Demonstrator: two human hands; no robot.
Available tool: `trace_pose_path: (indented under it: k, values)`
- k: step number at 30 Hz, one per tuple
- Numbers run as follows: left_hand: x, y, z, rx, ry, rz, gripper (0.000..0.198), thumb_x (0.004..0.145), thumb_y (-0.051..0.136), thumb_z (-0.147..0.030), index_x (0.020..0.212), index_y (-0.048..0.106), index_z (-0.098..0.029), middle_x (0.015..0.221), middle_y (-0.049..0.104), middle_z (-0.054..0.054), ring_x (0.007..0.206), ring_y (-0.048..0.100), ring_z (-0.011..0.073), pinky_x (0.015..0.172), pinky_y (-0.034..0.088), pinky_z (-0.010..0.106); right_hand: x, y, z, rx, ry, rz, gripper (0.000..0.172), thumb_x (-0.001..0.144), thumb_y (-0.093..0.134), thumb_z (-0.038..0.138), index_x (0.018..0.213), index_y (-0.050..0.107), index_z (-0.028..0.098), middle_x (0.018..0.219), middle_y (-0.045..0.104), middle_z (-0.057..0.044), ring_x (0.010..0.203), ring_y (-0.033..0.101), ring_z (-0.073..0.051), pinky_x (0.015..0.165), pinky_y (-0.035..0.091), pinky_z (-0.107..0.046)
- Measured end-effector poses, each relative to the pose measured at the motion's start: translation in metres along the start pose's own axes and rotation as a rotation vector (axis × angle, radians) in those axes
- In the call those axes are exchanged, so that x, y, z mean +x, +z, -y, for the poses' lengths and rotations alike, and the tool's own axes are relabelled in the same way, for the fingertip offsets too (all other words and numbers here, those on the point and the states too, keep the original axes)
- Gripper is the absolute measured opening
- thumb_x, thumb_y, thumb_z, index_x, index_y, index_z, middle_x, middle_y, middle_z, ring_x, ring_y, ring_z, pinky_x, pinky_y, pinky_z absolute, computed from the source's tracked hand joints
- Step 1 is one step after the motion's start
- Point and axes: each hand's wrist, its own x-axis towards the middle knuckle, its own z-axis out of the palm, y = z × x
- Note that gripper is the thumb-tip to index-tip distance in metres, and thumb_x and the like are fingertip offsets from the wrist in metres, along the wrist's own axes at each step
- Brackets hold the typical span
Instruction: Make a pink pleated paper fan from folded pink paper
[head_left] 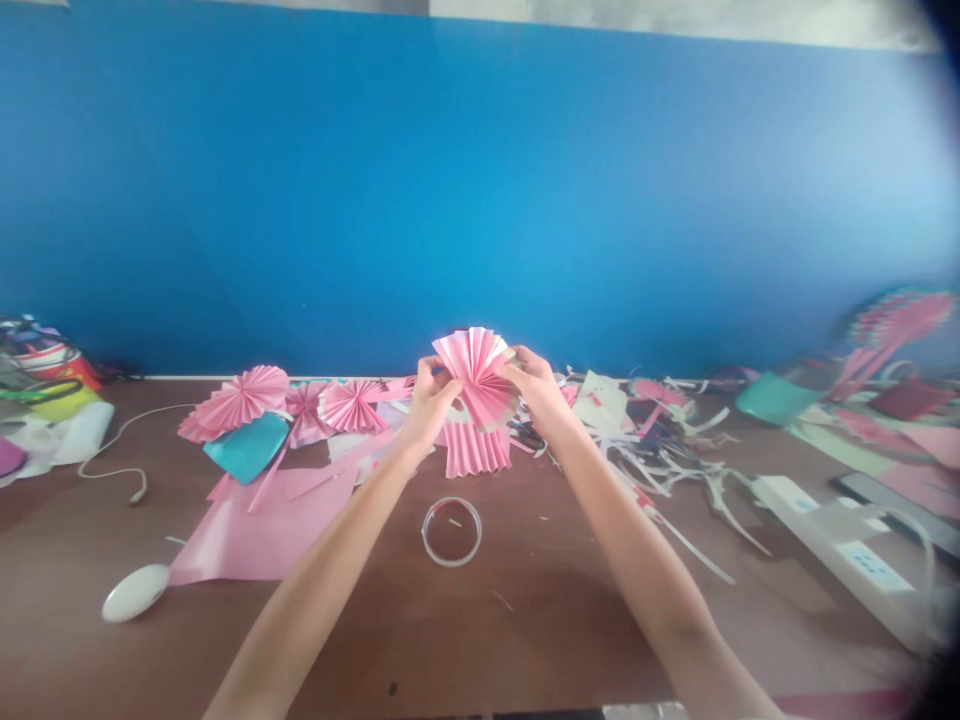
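A pink pleated paper fan is held up over the desk, its folds spread round a centre. My left hand pinches its left side, and my right hand has its fingers closed on the right side. Just below the fan, a second pleated pink piece shows; whether the two are joined I cannot tell. Nearer to me, a clear round ring, like a roll of tape, lies flat on the brown desk.
Pink fans, a teal piece and a pink sheet lie left, with a white oval object. Paper strips and a white power strip are right. A blue panel stands behind.
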Motion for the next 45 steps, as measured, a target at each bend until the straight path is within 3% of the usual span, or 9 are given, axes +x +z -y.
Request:
trace_pose_path:
  k: [5,10,13,16,20,25,30,37,45]
  values:
    - [-0.002,0.002,-0.005,-0.001,-0.007,0.09,0.047,0.084,0.068,-0.029,0.123,0.041,-0.024,0.101,0.067,0.002,0.076,0.062,0.0132,0.063,0.053,0.027,0.0,0.0,0.004,0.002,0.0,-0.038,0.019,0.076,0.067,0.033,0.09,0.059,0.022,0.087,0.071,-0.003,0.077,0.067,-0.02,0.069,0.052,-0.031]
    - [-0.002,-0.001,-0.01,-0.001,-0.008,0.233,0.038,0.088,0.066,-0.043,0.117,0.053,-0.021,0.104,0.066,0.006,0.082,0.065,0.0154,0.068,0.055,0.029,0.002,-0.003,0.005,0.041,0.016,-0.061,0.02,0.075,0.067,0.034,0.09,0.06,0.023,0.084,0.071,-0.002,0.074,0.066,-0.019,0.067,0.051,-0.03]
    - [0.0,-0.006,-0.007,-0.015,-0.008,0.313,0.045,0.088,0.068,-0.043,0.124,0.052,-0.022,0.106,0.065,0.007,0.083,0.065,0.0157,0.074,0.056,0.031,0.003,-0.006,0.005,0.024,0.022,-0.057,0.022,0.076,0.066,0.036,0.093,0.06,0.023,0.085,0.071,-0.002,0.074,0.066,-0.02,0.068,0.051,-0.031]
    - [0.003,-0.008,-0.002,-0.007,-0.005,0.342,0.049,0.085,0.071,-0.042,0.126,0.053,-0.022,0.11,0.066,0.008,0.084,0.066,0.0156,0.075,0.056,0.031,0.002,-0.008,0.008,0.017,0.015,-0.029,0.024,0.075,0.066,0.034,0.096,0.062,0.023,0.085,0.071,-0.002,0.074,0.066,-0.02,0.069,0.051,-0.031]
    - [0.004,-0.007,0.001,0.018,-0.01,0.364,0.04,0.085,0.071,-0.042,0.116,0.057,-0.02,0.107,0.065,0.007,0.083,0.065,0.0147,0.07,0.053,0.027,0.0,-0.004,0.011,0.002,0.038,0.022,0.026,0.074,0.067,0.031,0.098,0.063,0.022,0.082,0.07,0.0,0.075,0.066,-0.019,0.067,0.05,-0.029]
    - [0.007,-0.004,0.005,-0.002,0.078,0.241,0.043,0.08,0.076,-0.039,0.112,0.054,-0.022,0.103,0.064,0.004,0.08,0.062,0.0121,0.065,0.047,0.023,-0.002,-0.001,0.012,0.026,0.037,0.015,0.025,0.075,0.066,0.031,0.098,0.061,0.022,0.083,0.071,0.0,0.077,0.067,-0.019,0.069,0.051,-0.029]
    - [0.008,-0.001,0.006,-0.055,0.152,0.135,0.049,0.073,0.082,-0.036,0.109,0.051,-0.022,0.109,0.064,0.005,0.085,0.062,0.0138,0.076,0.052,0.028,-0.003,-0.001,0.012,0.021,0.033,0.054,0.027,0.078,0.067,0.033,0.101,0.061,0.022,0.09,0.073,-0.002,0.08,0.068,-0.019,0.072,0.053,-0.03]
    - [0.004,0.003,0.002,-0.084,0.189,0.076,0.055,0.073,0.081,-0.035,0.119,0.053,-0.025,0.123,0.064,0.008,0.107,0.064,0.0207,0.088,0.052,0.033,-0.004,0.003,0.005,0.034,0.005,0.036,0.023,0.081,0.066,0.037,0.1,0.06,0.024,0.092,0.073,-0.002,0.083,0.069,-0.02,0.074,0.055,-0.031]
    - [0.006,0.002,0.008,-0.053,0.203,0.033,0.054,0.074,0.081,-0.038,0.117,0.052,-0.024,0.117,0.064,0.008,0.104,0.064,0.0206,0.086,0.053,0.033,-0.005,0.007,0.008,0.05,0.043,0.028,0.03,0.078,0.067,0.043,0.1,0.058,0.025,0.092,0.072,-0.003,0.084,0.069,-0.021,0.074,0.055,-0.033]
